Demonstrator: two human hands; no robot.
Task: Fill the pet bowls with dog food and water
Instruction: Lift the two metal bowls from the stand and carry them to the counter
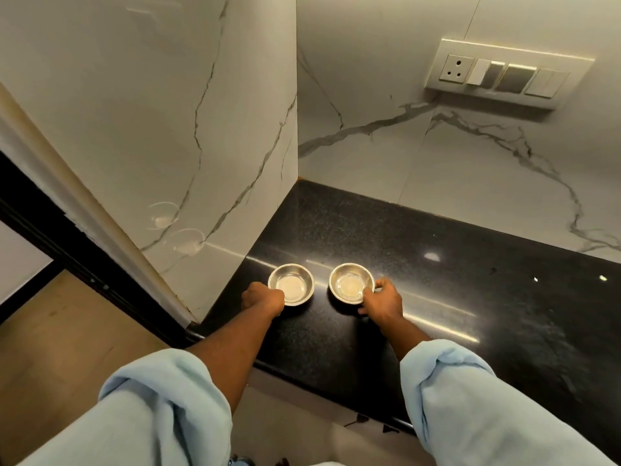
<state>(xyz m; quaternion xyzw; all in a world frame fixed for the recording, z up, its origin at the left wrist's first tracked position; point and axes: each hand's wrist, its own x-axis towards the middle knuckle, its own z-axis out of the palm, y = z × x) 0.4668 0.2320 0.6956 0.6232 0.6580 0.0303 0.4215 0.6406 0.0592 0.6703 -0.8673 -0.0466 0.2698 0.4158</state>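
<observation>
Veined white marble walls (pixel 369 95) filling 12 o'clock, cornered above a black speckled counter (pixel 470 297) running toward 3 o'clock. Wooden floor (pixel 50 348) at 9 o'clock. Switch panel (pixel 507 74) on the wall at 1 o'clock. Rolled pale-blue sleeves (pixel 151 405) at 6 o'clock. On the counter near the corner, side by side and apart: left bowl (pixel 291 284), gripped at its 8 o'clock rim by the curled left hand (pixel 263 299); right bowl (pixel 351 282), pinched at its 4 o'clock rim by the right hand (pixel 383 301).
</observation>
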